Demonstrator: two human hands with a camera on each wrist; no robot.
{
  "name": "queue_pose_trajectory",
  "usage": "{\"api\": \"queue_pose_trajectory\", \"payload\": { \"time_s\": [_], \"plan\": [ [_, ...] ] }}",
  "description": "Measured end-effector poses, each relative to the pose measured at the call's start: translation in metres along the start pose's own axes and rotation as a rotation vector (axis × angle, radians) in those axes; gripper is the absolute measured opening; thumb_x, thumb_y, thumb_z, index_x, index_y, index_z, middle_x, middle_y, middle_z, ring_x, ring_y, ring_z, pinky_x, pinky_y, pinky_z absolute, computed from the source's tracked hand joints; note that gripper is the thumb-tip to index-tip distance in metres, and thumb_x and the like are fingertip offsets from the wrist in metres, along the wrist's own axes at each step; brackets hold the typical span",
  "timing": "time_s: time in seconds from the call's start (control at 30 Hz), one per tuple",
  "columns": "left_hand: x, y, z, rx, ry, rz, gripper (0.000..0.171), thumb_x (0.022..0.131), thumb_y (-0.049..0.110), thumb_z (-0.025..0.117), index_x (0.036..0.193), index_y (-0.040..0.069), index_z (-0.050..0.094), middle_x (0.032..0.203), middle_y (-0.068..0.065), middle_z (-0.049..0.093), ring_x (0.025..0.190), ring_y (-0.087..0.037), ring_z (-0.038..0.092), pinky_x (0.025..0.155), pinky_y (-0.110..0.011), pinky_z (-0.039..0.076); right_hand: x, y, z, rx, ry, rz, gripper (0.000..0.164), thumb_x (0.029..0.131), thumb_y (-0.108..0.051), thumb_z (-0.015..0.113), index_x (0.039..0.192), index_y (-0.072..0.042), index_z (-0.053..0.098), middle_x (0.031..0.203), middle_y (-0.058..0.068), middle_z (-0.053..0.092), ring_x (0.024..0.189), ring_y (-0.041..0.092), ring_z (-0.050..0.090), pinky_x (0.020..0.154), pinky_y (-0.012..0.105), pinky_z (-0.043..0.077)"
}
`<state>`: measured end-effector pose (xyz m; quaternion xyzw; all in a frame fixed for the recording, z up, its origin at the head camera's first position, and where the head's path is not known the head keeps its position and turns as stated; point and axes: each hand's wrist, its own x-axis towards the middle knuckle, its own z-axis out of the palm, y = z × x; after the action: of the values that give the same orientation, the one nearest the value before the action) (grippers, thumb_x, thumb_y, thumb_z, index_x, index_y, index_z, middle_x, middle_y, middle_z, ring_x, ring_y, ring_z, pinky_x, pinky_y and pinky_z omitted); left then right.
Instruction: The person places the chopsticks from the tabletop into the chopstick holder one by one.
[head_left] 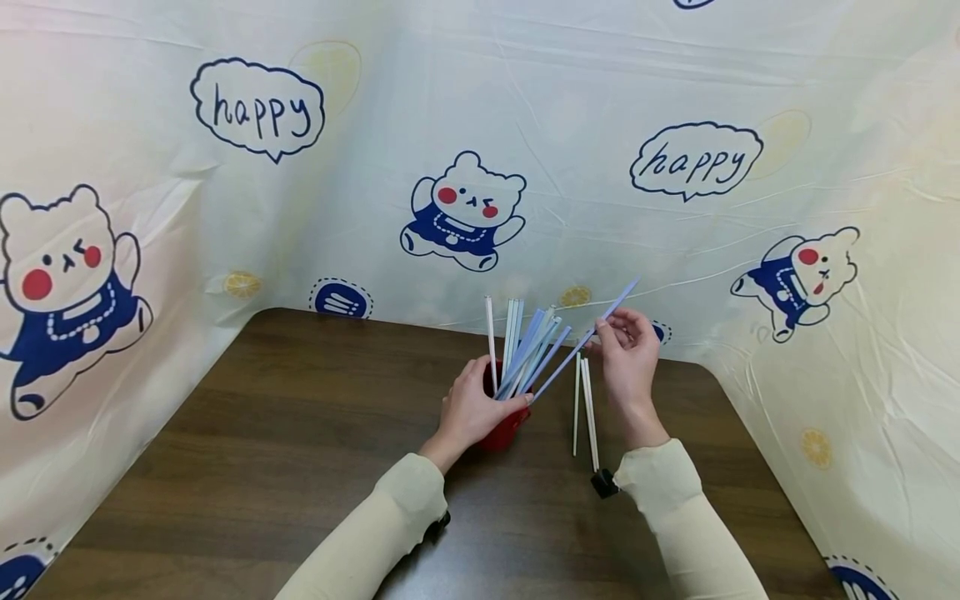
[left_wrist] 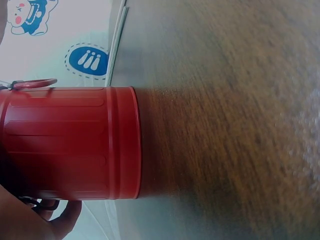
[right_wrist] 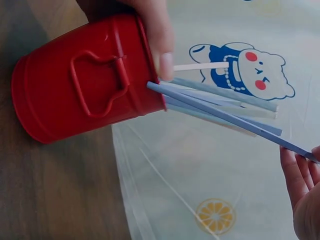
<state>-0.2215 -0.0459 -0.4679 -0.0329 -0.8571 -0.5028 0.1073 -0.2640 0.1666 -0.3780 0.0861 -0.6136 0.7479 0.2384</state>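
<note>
My left hand (head_left: 467,408) grips a small red metal bucket (head_left: 498,437) near its rim, with the thumb on the near side. The bucket stands on the table, and its wire handle (right_wrist: 82,82) shows in the right wrist view. Several blue, pale blue and white chopsticks (head_left: 512,337) stick up out of it at different slants. My right hand (head_left: 632,357) pinches one blue chopstick (head_left: 583,340) near its upper end. That chopstick slants down to the left, and its lower end is at the bucket's rim (right_wrist: 159,102).
To the right of the bucket, a pale green chopstick (head_left: 576,417) and white chopsticks (head_left: 590,417) lie on the dark wooden table (head_left: 285,467). A printed cloth (head_left: 570,225) hangs behind the table and along its sides.
</note>
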Motion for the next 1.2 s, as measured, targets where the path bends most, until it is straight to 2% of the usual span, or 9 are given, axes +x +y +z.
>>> {"api": "queue_pose_trajectory", "payload": {
  "time_s": [0.3,0.47,0.6,0.73,0.83,1.0,1.07,1.2],
  "plan": [
    [0.001,-0.001,0.001,-0.004,0.002,0.001,0.072,0.077,0.057,0.083,0.134,0.022,0.056,0.127,-0.006,0.062,0.107,-0.025,0.061,0.087,-0.057,0.052,0.003,-0.009,0.008,0.079,0.071,-0.105,0.026,0.093,0.011,0.065,0.116,0.013,0.052,0.097,0.011,0.057,0.08,0.016,0.064,0.065,0.03,0.061],
    [0.002,-0.001,0.0,-0.008,0.005,0.005,0.073,0.076,0.058,0.083,0.135,0.023,0.056,0.128,-0.006,0.062,0.107,-0.025,0.062,0.088,-0.057,0.052,-0.002,0.0,0.008,0.026,0.023,-0.129,0.032,0.094,0.009,0.065,0.119,0.019,0.047,0.097,0.011,0.058,0.08,0.016,0.065,0.067,0.031,0.061],
    [0.002,-0.003,0.001,-0.006,0.002,0.006,0.075,0.076,0.061,0.082,0.135,0.023,0.056,0.128,-0.006,0.062,0.109,-0.027,0.062,0.088,-0.057,0.052,-0.011,0.016,0.008,-0.053,-0.027,-0.135,0.029,0.093,0.013,0.064,0.116,0.021,0.049,0.095,0.014,0.06,0.077,0.013,0.066,0.068,0.027,0.06],
    [0.002,-0.004,0.002,-0.002,0.002,0.004,0.077,0.075,0.066,0.081,0.134,0.024,0.056,0.126,-0.004,0.062,0.108,-0.027,0.063,0.087,-0.055,0.052,-0.024,0.032,0.009,-0.16,-0.109,-0.13,0.026,0.091,0.013,0.067,0.112,0.019,0.053,0.094,0.024,0.062,0.077,0.013,0.066,0.07,0.022,0.059],
    [0.002,-0.004,0.002,0.01,0.009,0.005,0.077,0.073,0.069,0.079,0.132,0.024,0.057,0.122,-0.001,0.062,0.104,-0.023,0.063,0.085,-0.053,0.053,-0.034,0.04,0.008,-0.306,-0.229,-0.094,0.023,0.09,0.007,0.072,0.109,0.012,0.059,0.096,0.025,0.065,0.081,0.016,0.065,0.072,0.02,0.056],
    [0.001,-0.002,0.001,0.015,0.013,-0.004,0.077,0.074,0.067,0.081,0.134,0.024,0.057,0.121,0.001,0.061,0.102,-0.021,0.063,0.086,-0.052,0.053,-0.042,0.045,0.007,-0.574,-0.436,-0.023,0.016,0.093,-0.006,0.075,0.105,0.001,0.067,0.098,0.016,0.07,0.089,0.025,0.067,0.082,0.035,0.058],
    [0.001,-0.002,0.001,0.008,0.012,-0.008,0.076,0.076,0.062,0.082,0.135,0.023,0.056,0.122,0.001,0.061,0.104,-0.022,0.063,0.088,-0.054,0.053,-0.041,0.043,0.005,-0.609,-0.472,0.001,0.015,0.093,-0.01,0.075,0.104,-0.001,0.069,0.098,0.014,0.07,0.09,0.026,0.068,0.085,0.04,0.059],
    [0.001,-0.002,0.002,0.001,0.01,-0.01,0.075,0.077,0.055,0.084,0.136,0.021,0.056,0.122,0.002,0.061,0.106,-0.023,0.063,0.089,-0.056,0.052,-0.035,0.038,-0.002,-0.632,-0.477,0.019,0.018,0.096,-0.021,0.074,0.103,-0.005,0.07,0.096,0.011,0.07,0.087,0.022,0.065,0.083,0.034,0.057]
  ]
}}
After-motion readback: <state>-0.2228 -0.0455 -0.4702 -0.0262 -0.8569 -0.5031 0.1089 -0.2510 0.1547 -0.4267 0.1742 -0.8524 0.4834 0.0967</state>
